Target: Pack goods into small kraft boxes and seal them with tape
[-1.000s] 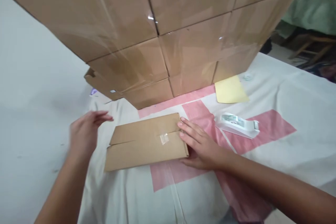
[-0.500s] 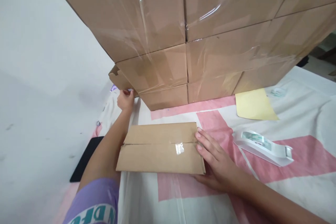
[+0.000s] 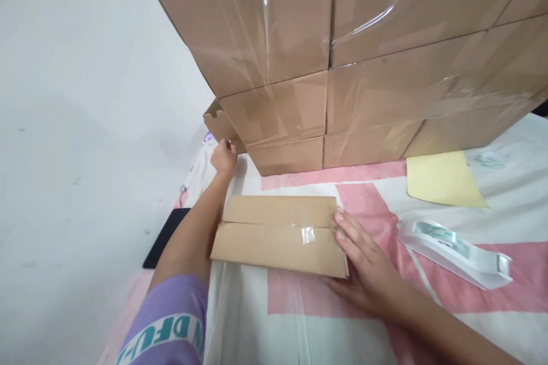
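A flat, closed cardboard box (image 3: 274, 245) lies in front of me, a small piece of shiny clear tape (image 3: 307, 234) across its top seam. My right hand (image 3: 368, 268) grips the box's right end, fingers along that edge and the thumb low at the front corner. Reaching far forward, my left hand (image 3: 224, 157) is closed beside a notched cardboard piece (image 3: 222, 127) at the left of the stacked boxes. What its curled fingers hold, if anything, is hidden.
Several taped cardboard boxes (image 3: 282, 108) form a tall stack ahead. At right lie a white tape dispenser (image 3: 456, 251), a yellow paper (image 3: 445, 179) and a clear tape roll (image 3: 490, 159). A dark flat object (image 3: 165, 239) is by my left forearm, near the white wall (image 3: 85, 125).
The view has swung left, so everything sits further right in the picture. My left hand stays closed by the notched cardboard, and my right hand stays on the box.
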The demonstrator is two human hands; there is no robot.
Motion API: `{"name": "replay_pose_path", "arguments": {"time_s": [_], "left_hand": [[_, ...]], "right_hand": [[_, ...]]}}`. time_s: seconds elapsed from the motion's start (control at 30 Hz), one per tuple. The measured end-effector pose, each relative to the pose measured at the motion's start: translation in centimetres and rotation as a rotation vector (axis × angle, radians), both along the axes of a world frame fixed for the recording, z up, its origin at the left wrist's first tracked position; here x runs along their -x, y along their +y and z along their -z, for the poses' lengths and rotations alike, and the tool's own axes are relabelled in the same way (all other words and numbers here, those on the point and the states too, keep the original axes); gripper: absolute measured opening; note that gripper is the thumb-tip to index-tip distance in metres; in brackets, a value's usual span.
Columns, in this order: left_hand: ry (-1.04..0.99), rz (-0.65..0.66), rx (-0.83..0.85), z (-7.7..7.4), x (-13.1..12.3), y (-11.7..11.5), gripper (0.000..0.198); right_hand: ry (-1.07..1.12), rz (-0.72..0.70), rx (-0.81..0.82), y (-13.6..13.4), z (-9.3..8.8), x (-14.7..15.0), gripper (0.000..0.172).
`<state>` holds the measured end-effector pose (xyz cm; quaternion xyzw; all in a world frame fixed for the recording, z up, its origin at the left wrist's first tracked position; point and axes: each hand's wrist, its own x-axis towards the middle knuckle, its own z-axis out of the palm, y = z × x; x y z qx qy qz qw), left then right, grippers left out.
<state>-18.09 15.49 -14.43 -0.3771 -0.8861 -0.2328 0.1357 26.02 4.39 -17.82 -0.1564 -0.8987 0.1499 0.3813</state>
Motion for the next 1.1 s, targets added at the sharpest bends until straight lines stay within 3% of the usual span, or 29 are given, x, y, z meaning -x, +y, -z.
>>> {"name": "replay_pose_path", "arguments": {"time_s": [0.13,0.3,0.47,0.57,0.63,0.77,0.9,1.0,1.1], "left_hand": [[0.122,0.147,0.004,-2.3,-0.8,-4.3,0.021],[0.313,0.424,0.023,-7.2,-4.2,-10.2,0.021],[0.391,0.868,0.135,-12.0,-11.0,-14.3,0.022],[0.478,1.254,0.119,-13.3,-16.3,-15.9,0.022],[0.511,1.411,0.053,-13.3,-19.6,-16.6,0.021],[0.39,1.458,0.054,-12.6,-24.8,-16.9,0.023],[0.268,1.455,0.13,-12.5,-27.1,-16.4,0.02],[0.288,1.32,0.201,-12.2,-26.2,-16.1,0.023],[0.335,1.138,0.209,-10.9,-22.8,-16.3,0.033]], "right_hand": [[0.013,0.021,0.016,-0.2,-0.3,0.2,0.095],[0.004,0.004,0.051,-0.3,-1.3,-0.1,0.091],[0.086,-0.041,0.126,-0.5,-3.0,-0.7,0.076],[0.23,0.015,0.148,-0.8,-4.1,-0.6,0.068],[0.314,0.032,0.164,-0.9,-4.8,-0.6,0.059],[0.438,0.049,0.14,-1.1,-5.4,-0.6,0.031],[0.53,0.066,0.11,-1.1,-5.5,-1.5,0.015],[0.514,0.181,0.022,0.8,-6.2,-4.5,0.018],[0.276,0.529,-0.038,5.2,-7.5,-9.3,0.023]]}}
